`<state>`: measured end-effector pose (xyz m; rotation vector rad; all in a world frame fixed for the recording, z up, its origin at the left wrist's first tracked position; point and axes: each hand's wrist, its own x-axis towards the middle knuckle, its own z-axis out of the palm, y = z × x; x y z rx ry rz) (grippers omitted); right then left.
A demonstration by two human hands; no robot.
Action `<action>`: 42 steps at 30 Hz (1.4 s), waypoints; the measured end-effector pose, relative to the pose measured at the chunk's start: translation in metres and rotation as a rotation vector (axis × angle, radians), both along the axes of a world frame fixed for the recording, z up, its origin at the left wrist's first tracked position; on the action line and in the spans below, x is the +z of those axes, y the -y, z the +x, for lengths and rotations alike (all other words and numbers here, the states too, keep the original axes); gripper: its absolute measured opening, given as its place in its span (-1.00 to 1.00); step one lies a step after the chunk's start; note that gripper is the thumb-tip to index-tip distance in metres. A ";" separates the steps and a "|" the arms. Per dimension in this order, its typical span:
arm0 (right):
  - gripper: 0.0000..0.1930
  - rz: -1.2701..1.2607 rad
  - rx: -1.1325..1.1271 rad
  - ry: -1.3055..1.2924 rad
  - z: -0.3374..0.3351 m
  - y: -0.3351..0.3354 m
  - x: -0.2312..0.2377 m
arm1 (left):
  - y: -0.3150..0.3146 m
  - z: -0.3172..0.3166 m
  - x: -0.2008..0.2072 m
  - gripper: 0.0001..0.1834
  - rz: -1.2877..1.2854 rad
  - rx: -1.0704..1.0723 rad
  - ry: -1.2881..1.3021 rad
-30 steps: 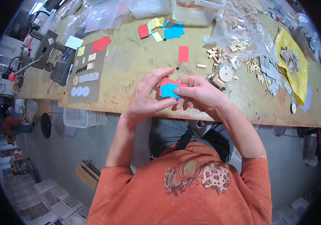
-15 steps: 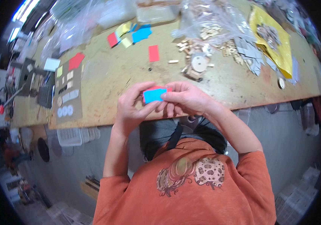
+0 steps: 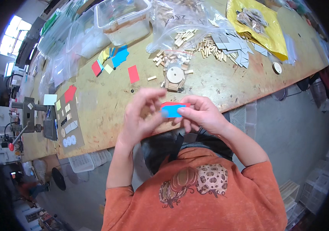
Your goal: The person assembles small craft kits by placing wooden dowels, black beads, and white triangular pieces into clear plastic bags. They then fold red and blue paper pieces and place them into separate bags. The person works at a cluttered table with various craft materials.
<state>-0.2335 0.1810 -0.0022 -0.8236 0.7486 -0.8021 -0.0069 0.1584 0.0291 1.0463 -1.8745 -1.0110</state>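
My right hand [image 3: 203, 114] pinches a small blue card [image 3: 173, 111] between thumb and fingers. A red card [image 3: 168, 104] lies behind it, its edge showing above the blue one. My left hand [image 3: 139, 115] is just to the left, its fingers spread and smeared by motion, with the thumb close to the card's left end. Beyond the hands, a clear bag [image 3: 177, 85] with wooden sticks and a round wooden disc [image 3: 175, 75] rests on the workbench [image 3: 106, 104]. A single red card [image 3: 133, 74] lies farther left.
Small red, yellow and blue cards [image 3: 120, 56] lie at the back left. Loose wooden sticks [image 3: 210, 49], grey plates [image 3: 232, 44] and a yellow bag [image 3: 272, 34] spread along the back right. A sample board [image 3: 76, 131] lies left, beside a metal press [image 3: 28, 111]. Behind stands a plastic tub [image 3: 124, 25].
My left hand has come off the cards and opened, while my right hand keeps hold of them. The view has shifted, so the bench things sit farther left in it.
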 end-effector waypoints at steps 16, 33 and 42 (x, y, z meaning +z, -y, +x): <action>-0.82 -0.108 -0.268 0.078 -0.048 -0.012 -0.015 | 0.134 -0.039 0.000 -0.79 0.350 -0.199 0.010; -0.86 -0.777 -0.420 -0.591 -0.037 0.039 0.066 | 0.071 -0.012 0.003 -0.90 0.141 -0.285 -0.236; -0.84 -0.734 0.099 -0.932 -0.038 0.058 0.116 | 0.060 -0.014 0.012 -0.87 -0.279 -0.249 -0.067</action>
